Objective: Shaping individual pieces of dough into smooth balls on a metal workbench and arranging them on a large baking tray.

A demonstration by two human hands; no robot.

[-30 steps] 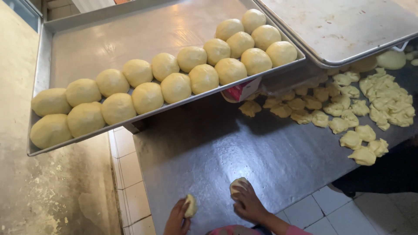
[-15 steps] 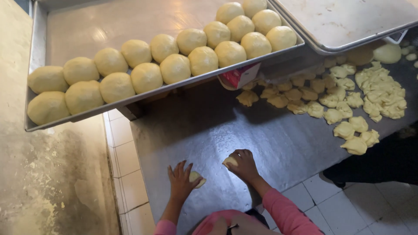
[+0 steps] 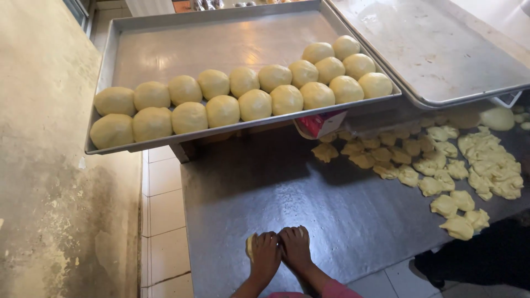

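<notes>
Obs.: both hands are pressed side by side on the dark steel worktable (image 3: 331, 221), at its near edge. The left hand (image 3: 265, 258) is cupped over a small piece of pale yellow dough (image 3: 250, 246); only a sliver of it shows at the hand's outer edge. The right hand (image 3: 296, 249) lies palm down, fingers curled, touching the left. Whether it covers a second piece, I cannot tell.

Surroundings: a long baking tray (image 3: 165, 49) sits raised above the table, with two rows of rounded dough balls (image 3: 254, 105) along its near rim. A second, bare tray (image 3: 441, 49) overlaps its right end. To the right lies a scatter of rough cut dough pieces (image 3: 441, 176), well apart from the hands.

Judgement: the step looks like rounding a portion into a ball. To do it well:
- keep the palm domed, not flat, so the dough rolls rather than smears;
- circle with light downward pressure, letting the table grip the underside and draw the skin tight;
- keep the seam underneath;
- match the smoothness and size of the balls on the tray;
- work a little further from the table edge, since the piece sits close to it.
</notes>
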